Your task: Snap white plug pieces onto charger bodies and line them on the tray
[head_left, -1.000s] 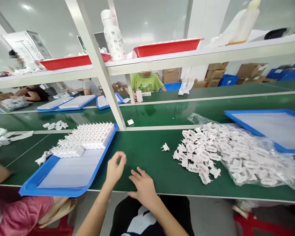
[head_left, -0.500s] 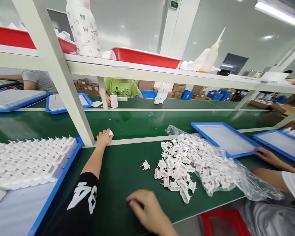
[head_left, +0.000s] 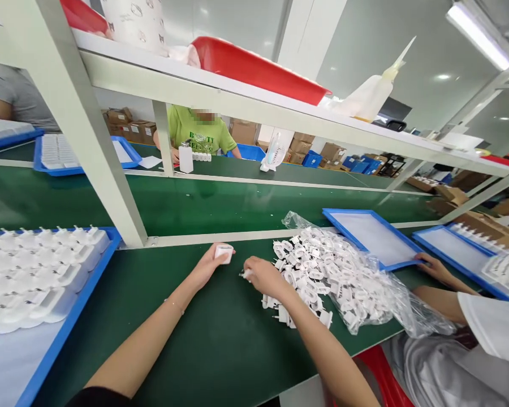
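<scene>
My left hand (head_left: 212, 264) is closed around a small white plastic piece (head_left: 223, 252) just above the green table surface (head_left: 212, 339). My right hand (head_left: 263, 275) pinches a small white pronged plug part (head_left: 245, 275) at the left edge of a heap of white plug parts (head_left: 318, 277). The heap spills from a clear plastic bag (head_left: 377, 294) to the right of both hands.
A blue tray (head_left: 74, 316) with rows of white parts lies at the left. A co-worker's hand (head_left: 432, 265) touches a blue tray (head_left: 375, 237) at the right. A white shelf post (head_left: 80, 130) rises behind. A person in green sits across the table.
My left hand came back from beside the shelf post holding the small white piece. My right hand moved from the table's front edge up to the heap and picked up the lone plug part.
</scene>
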`<state>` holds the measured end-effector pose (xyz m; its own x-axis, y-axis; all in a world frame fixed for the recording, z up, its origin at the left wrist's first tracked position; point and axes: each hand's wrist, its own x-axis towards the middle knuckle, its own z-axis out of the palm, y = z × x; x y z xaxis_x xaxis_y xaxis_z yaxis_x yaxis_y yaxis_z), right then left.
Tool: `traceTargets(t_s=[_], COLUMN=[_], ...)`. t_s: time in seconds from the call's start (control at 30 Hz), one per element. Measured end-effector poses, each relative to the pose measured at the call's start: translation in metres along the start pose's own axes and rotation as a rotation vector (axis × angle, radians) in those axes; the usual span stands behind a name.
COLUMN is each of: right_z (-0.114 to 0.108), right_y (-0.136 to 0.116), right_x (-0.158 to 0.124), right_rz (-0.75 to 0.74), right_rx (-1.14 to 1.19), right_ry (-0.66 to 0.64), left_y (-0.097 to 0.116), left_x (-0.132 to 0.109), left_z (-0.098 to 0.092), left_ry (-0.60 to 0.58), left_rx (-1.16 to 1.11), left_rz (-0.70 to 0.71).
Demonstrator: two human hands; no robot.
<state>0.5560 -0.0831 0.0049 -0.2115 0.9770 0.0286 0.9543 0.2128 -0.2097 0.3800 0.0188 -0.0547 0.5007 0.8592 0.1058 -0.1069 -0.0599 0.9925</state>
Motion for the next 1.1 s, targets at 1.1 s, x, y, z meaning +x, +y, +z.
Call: traceTargets(t_s=[1.1], right_z=[0.004], right_y=[-0.014], right_x=[0.025], right_rz=[0.123], right_rx=[0.220], right_ry=[0.083], left_y=[0.015], left_x=[-0.012], left_z=[-0.009], left_ry=[-0.291], left_rx=[0.409], left_rz=[0.118])
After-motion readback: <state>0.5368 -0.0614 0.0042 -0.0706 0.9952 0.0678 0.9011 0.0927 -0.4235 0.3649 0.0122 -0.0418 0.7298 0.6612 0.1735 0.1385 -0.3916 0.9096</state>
